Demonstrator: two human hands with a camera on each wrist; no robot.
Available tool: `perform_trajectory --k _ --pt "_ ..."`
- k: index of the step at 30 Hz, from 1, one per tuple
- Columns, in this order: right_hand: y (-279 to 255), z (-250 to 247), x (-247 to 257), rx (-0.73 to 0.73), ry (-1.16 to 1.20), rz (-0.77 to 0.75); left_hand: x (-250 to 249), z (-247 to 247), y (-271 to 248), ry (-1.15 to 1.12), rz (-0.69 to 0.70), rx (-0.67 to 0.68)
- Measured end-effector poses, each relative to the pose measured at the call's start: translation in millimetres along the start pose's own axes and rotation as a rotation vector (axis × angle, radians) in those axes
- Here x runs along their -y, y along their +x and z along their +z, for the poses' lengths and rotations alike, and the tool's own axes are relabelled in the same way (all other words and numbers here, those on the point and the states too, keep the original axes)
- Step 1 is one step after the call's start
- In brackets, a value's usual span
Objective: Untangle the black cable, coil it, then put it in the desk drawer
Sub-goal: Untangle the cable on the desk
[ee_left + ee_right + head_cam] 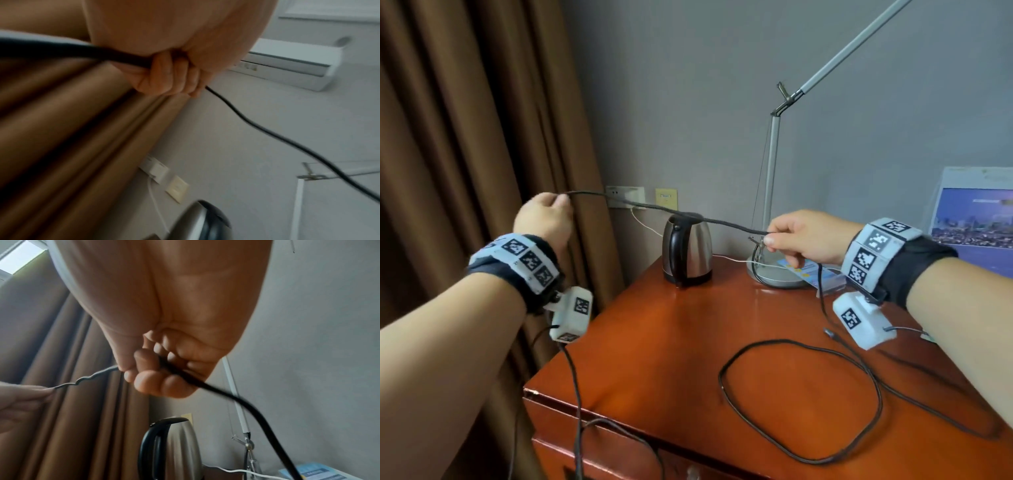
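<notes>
The black cable point(661, 209) stretches nearly taut in the air between both hands, above the wooden desk point(671, 342). My left hand point(548, 214) grips it at the left, in front of the curtain; the fingers curl round the cable point(123, 56). My right hand point(787, 236) pinches it near the lamp base, fingers curled round the cable point(185, 374). From the right hand the cable drops and lies in a wide loop point(801, 401) on the desk. Another length hangs from the left hand past the desk's front edge point(577, 404). The drawer front point(619, 459) is seen only partly.
A steel kettle point(688, 250) with a black handle stands at the back of the desk. A silver desk lamp point(774, 171) and a blue leaflet point(811, 274) sit to its right. A brown curtain point(465, 137) hangs at the left. White wire runs to wall sockets point(625, 197).
</notes>
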State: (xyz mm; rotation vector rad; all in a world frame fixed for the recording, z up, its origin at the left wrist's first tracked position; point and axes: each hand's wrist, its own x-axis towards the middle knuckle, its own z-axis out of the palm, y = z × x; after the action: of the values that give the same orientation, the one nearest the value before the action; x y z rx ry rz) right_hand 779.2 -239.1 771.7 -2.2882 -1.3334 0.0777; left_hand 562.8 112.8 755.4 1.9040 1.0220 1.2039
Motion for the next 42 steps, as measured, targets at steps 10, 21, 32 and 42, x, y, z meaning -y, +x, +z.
perform_trajectory --k 10,21,32,42 --pt "7 -5 -34 -0.071 0.144 0.158 67 -90 76 0.194 -0.177 -0.246" --pt "24 19 51 0.014 0.368 -0.038 -73 25 -64 -0.072 0.243 0.665" --pt "0 -7 3 -0.082 0.24 0.029 -76 29 -40 0.041 0.332 0.156" --pt "11 -2 34 -0.183 0.573 -0.025 -79 46 -62 0.353 0.237 0.47"
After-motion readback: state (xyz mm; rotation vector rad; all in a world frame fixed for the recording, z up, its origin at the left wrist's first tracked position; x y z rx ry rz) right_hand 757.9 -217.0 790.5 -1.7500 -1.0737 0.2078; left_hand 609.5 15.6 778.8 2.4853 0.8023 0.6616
